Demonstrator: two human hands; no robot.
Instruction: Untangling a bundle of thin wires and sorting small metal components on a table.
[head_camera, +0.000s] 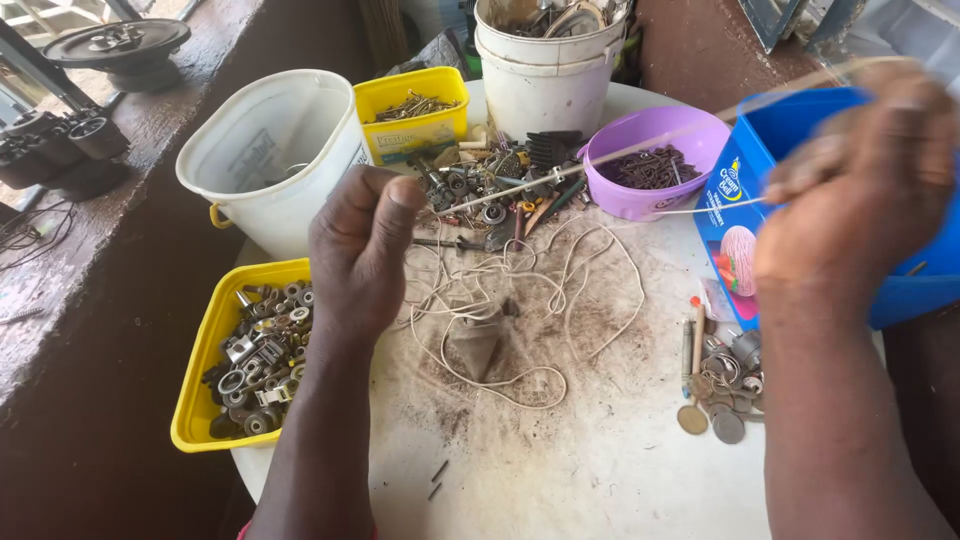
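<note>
Cream-coloured cord (520, 300) lies looped on the dusty round table (600, 470), one strand rising taut between your hands. Your left hand (362, 250) is fisted, thumb pressed to forefinger on the strand, forearm upright from below. Your right hand (850, 190), blurred, is closed on the other end, raised over the blue tub (800, 130). Yellow tray (205, 350) of bearings sits left.

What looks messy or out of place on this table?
Brown dust is spread across the white table under a loose tangle of string. Behind it, a heap of metal parts lies outside the tubs. Both hands, left and right, pull one string taut.
</note>
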